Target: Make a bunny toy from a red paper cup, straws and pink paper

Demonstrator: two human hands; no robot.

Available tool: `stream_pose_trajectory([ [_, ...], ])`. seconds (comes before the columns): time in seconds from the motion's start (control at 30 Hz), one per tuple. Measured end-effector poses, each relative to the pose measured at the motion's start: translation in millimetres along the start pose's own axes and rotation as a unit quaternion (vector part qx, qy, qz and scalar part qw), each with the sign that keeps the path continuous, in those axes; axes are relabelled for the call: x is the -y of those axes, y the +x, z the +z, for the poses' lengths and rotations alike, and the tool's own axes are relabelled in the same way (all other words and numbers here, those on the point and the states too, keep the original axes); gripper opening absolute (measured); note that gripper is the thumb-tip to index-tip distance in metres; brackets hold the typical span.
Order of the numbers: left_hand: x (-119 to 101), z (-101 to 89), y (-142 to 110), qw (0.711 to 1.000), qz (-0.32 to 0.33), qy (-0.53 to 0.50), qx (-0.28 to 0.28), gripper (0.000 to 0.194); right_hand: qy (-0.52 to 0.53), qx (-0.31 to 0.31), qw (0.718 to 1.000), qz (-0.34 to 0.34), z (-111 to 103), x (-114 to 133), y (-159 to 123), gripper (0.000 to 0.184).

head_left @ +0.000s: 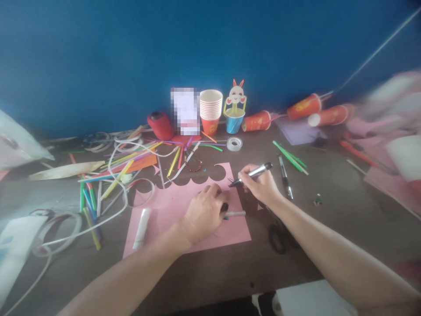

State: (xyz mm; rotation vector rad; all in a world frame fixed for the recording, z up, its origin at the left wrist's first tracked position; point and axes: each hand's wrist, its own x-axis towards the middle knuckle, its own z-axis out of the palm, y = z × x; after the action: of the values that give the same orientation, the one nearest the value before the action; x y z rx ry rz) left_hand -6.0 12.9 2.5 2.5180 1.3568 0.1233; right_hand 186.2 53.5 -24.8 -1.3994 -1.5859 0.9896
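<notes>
A sheet of pink paper (171, 210) with scalloped cut-outs along its far edge lies on the table. My left hand (207, 208) rests on it with curled fingers. A small dark piece (224, 207) shows at those fingers, too unclear to name. Beside them on the paper lies a pale grey stick (236, 213), partly covered by the hand. My right hand (261, 184) grips a silver and black marker (258, 171), its tip at the paper's upper right. A white tube (142, 228) lies on the left part of the sheet.
Coloured straws (121, 164) and a white cable (123, 206) spread over the left. Stacked paper cups (211, 109), a rabbit-decorated blue cup (234, 120) and a tape roll (234, 144) stand behind. A pen (285, 177) and dark-handled scissors (277, 239) lie right.
</notes>
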Motion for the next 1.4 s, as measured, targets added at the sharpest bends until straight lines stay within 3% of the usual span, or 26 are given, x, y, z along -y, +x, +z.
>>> stream_pose_trajectory([
  [1.4,-0.3,2.4,0.8,1.000,-0.005,0.006,0.009,0.029,-0.019,0.012,1.000,-0.002,-2.2,8.2,-1.6,0.021],
])
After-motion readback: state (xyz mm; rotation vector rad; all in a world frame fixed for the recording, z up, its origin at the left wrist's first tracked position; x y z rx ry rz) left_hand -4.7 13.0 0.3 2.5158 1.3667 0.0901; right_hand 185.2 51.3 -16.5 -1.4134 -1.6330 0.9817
